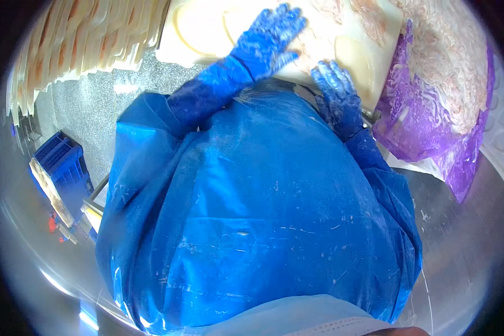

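Observation:
My left hand (271,36), in a blue glove smeared white, lies flat with its fingers spread on a white cutting board (207,42). It touches a pale pinkish piece of raw meat (311,47). My right hand (336,89), gloved the same way, rests palm down on the board's near edge, just below a pale rounded piece (355,61). Neither hand grips anything. More pale flat pieces (193,25) lie on the board's left part. A shiny blue plastic apron (252,213) covers my body and hides the board's near edge.
A purple plastic bag (425,123) heaped with pale raw meat (453,61) sits at the right on a steel surface (465,235). Rows of stacked pale trays (78,39) stand at the upper left. A blue crate (61,162) stands on the speckled floor (89,106) at the left.

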`<state>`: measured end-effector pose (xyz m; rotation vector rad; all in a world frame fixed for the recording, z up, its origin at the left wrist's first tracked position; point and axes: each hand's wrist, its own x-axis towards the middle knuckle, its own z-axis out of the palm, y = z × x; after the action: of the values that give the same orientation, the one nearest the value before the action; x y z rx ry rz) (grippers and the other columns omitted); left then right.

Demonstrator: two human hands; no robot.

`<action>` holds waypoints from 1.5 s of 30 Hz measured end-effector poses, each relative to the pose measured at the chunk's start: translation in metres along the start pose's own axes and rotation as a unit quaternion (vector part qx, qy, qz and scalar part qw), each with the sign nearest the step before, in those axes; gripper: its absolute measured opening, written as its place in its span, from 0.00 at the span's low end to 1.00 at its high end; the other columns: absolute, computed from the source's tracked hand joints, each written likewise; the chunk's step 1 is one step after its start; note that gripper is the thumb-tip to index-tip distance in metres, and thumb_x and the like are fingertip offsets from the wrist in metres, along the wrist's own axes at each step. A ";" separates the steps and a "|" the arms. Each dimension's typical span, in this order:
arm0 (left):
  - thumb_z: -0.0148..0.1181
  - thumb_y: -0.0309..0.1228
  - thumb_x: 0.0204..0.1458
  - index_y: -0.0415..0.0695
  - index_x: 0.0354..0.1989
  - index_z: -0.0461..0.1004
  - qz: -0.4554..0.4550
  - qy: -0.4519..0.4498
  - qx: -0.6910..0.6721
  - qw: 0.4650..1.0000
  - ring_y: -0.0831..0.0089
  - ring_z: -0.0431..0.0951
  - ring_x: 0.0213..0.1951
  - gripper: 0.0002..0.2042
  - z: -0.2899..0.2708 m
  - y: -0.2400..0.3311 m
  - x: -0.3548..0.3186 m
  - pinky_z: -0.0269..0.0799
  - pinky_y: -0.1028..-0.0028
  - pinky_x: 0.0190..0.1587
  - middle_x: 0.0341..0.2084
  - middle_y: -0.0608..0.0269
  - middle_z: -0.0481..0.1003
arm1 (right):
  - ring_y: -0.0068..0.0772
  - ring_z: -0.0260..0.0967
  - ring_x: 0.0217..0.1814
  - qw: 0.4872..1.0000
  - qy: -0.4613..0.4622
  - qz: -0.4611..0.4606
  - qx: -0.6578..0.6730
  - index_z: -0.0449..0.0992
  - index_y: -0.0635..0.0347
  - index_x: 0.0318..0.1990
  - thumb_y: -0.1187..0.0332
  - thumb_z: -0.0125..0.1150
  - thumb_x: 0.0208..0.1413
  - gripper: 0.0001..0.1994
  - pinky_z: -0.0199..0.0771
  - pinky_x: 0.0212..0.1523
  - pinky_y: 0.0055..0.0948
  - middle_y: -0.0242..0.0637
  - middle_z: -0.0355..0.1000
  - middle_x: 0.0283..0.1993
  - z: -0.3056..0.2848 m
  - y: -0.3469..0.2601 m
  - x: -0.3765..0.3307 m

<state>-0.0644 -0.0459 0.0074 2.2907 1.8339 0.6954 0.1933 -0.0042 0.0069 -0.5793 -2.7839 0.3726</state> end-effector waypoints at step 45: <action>0.66 0.40 0.51 0.52 0.75 0.53 0.029 -0.129 -0.078 0.988 0.51 0.49 0.75 0.42 0.008 0.064 0.024 0.40 0.48 0.75 0.75 0.55 0.51 | 0.51 0.74 0.54 0.949 0.076 0.259 -0.159 0.76 0.52 0.55 0.60 0.65 0.53 0.21 0.74 0.54 0.42 0.47 0.77 0.51 -0.092 0.315 -0.038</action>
<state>0.0001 -0.0377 0.0311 2.2209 1.5480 0.5023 0.3661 0.2767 -0.0110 -1.3627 -2.5204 -0.0317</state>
